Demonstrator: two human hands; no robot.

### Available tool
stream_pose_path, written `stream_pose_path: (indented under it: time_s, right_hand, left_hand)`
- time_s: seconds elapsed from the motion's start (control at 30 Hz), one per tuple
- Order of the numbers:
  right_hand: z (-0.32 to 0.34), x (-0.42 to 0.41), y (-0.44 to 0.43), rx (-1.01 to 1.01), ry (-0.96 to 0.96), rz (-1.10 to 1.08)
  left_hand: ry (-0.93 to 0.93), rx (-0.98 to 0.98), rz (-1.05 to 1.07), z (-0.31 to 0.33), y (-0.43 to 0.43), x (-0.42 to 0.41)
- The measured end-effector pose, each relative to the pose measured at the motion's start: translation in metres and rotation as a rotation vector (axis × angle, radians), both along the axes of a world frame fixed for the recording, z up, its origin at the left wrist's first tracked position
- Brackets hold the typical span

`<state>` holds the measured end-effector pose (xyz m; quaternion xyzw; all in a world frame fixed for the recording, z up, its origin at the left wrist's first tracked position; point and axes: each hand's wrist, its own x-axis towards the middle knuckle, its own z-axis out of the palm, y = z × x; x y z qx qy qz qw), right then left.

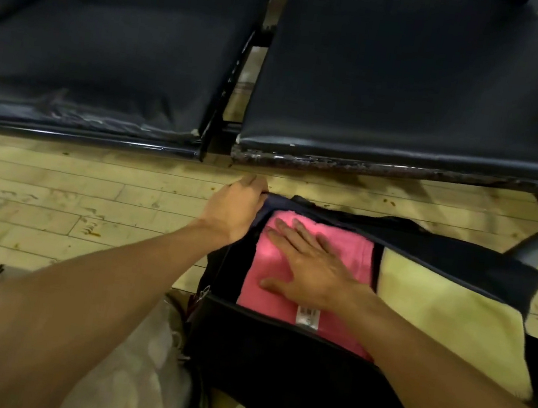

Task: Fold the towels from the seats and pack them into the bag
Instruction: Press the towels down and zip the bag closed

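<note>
Pink towel (265,272) under flat right hand (307,264), left hand (232,212) gripping bag (273,360)

Both my forearms are bare all the way to the bottom of the view; no sleeve, cuff or glove shows on either. My left hand (237,208) has no ring that I can see, and its wrist carries no watch or band. My right hand (309,266) is likewise unadorned, its fingers (285,237) without rings and its wrist uncovered. My nails are short and plain.

White plastic bag (140,369) on wooden floor (52,208).
</note>
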<state>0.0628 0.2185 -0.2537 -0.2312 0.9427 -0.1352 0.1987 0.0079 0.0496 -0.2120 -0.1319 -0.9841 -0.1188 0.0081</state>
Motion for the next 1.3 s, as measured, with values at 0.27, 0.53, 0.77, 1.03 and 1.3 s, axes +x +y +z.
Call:
stream_pose_path:
  time_s: [0.27, 0.53, 0.77, 1.03, 1.3]
  right_hand:
    - [-0.023, 0.000, -0.038, 0.115, 0.008, -0.001]
    - [0.018, 0.022, 0.010, 0.111, 0.028, -0.073]
    - [-0.009, 0.021, -0.002, 0.154, -0.086, -0.154]
    - [0.058, 0.046, 0.103, -0.049, 0.403, -0.167]
    - [0.040, 0.026, 0.199, 0.279, 0.256, -0.441]
  left_hand:
    - [0.080, 0.240, -0.139, 0.013, 0.002, 0.009]
    - [-0.032, 0.271, -0.172, 0.013, 0.008, 0.026]
    - [-0.020, 0.093, -0.305, 0.012, 0.011, 0.047]
    - [-0.071, -0.291, -0.526, -0.010, 0.039, 0.056]
    - [-0.138, -0.479, -0.495, 0.005, 0.055, 0.051]
